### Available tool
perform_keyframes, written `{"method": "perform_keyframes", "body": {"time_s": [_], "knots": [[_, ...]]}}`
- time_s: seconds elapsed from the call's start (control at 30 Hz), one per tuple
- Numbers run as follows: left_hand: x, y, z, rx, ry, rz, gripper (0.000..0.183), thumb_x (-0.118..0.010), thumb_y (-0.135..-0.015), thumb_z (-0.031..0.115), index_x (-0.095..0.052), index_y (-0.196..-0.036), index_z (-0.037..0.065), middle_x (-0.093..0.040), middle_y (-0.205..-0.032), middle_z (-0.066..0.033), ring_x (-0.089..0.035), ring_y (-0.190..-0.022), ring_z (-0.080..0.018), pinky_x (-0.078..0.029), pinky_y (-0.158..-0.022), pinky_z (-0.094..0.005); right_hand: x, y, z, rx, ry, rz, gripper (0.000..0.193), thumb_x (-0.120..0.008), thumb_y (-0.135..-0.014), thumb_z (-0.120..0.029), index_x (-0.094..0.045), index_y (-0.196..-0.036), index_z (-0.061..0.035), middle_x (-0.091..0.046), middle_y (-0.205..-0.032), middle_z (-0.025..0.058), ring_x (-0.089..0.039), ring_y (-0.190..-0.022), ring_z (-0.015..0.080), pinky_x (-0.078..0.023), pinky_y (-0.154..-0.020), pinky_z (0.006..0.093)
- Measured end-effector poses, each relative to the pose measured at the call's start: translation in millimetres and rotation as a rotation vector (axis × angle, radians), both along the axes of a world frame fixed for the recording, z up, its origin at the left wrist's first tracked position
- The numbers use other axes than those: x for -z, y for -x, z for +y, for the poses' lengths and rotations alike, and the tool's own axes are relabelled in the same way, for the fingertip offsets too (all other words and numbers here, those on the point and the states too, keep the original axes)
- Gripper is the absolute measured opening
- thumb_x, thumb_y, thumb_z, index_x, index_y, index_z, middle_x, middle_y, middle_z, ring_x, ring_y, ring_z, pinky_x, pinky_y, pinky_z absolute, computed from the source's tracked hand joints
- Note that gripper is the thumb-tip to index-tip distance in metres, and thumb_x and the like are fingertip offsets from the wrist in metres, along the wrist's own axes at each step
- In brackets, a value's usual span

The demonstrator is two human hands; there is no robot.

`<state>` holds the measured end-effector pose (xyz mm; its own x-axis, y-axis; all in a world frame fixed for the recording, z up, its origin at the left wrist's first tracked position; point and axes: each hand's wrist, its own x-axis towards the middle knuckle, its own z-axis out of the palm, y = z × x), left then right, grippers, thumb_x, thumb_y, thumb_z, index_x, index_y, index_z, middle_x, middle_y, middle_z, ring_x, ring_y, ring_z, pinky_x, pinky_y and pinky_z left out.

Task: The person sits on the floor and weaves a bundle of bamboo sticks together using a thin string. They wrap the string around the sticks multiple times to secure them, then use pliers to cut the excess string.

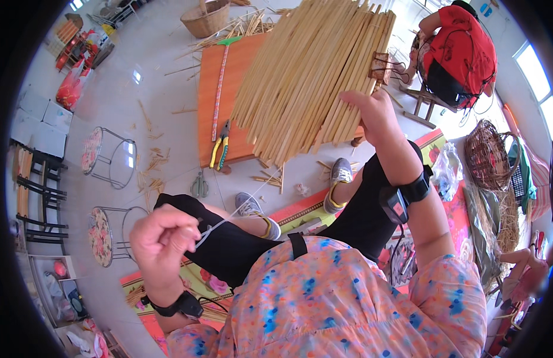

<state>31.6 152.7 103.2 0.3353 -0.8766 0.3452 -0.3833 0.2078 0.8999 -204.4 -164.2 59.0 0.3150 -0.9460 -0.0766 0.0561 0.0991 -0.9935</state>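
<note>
A broad panel of pale straw-like or bamboo strips (306,71), laid side by side, is held up before me. My right hand (375,116) grips its lower right edge, thumb on top; the other fingers are hidden behind it. A rusty binder clip (380,67) is clamped on the panel's right edge, just above that thumb. My left hand (169,235) is closed in a pinch at the lower left, well apart from the panel. Between its fingertips is a thin pale thread (225,219), which loops near the hand and runs taut up toward the panel's lower edge.
Below the panel lies an orange board (220,65) bearing a long stick (220,89) and yellow-handled pliers (220,145). Scissors (199,185) and loose strips (154,161) lie on the floor. Two stools (103,235) stand left. A person in red (464,53) sits at far right.
</note>
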Motion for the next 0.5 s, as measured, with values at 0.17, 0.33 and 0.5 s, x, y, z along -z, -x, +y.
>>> {"method": "perform_keyframes", "body": {"time_s": [0.17, 0.33, 0.5], "knots": [[8, 21, 3, 0.041, -0.024, 0.088, 0.005, -0.062, -0.094, 0.002, -0.062, -0.093, -0.003, -0.065, -0.086, -0.0136, -0.056, -0.060, -0.0096, -0.047, -0.057, -0.0226, -14, -10, -10, 0.040, -0.095, -0.040, 0.040, -0.069, -0.084, -0.011, -0.059, -0.115, 0.0113, -0.069, -0.104, 0.0192, -0.073, -0.090, 0.0322, -0.063, -0.078, 0.0451], [24, 37, -34, 0.132, -0.184, 0.184, 0.005, -0.057, -0.094, 0.000, -0.061, -0.096, 0.000, -0.061, -0.128, -0.0214, -0.066, -0.071, -0.0122, -0.050, -0.064, -0.0243, -23, -12, -16, -0.020, -0.318, -0.181, 0.039, -0.064, -0.090, -0.015, -0.054, -0.123, 0.0039, -0.068, -0.110, 0.0179, -0.072, -0.095, 0.0330, -0.062, -0.084, 0.0478], [54, 60, -76, 0.058, 0.023, 0.082, 0.006, -0.055, -0.099, 0.004, -0.059, -0.100, 0.000, -0.053, -0.142, -0.0212, -0.069, -0.074, -0.0129, -0.052, -0.064, -0.0231, -36, -16, -3, 0.001, -0.485, -0.338, 0.032, -0.056, -0.096, -0.014, -0.051, -0.123, 0.0020, -0.067, -0.117, 0.0203, -0.071, -0.102, 0.0374, -0.057, -0.095, 0.0523]]}}
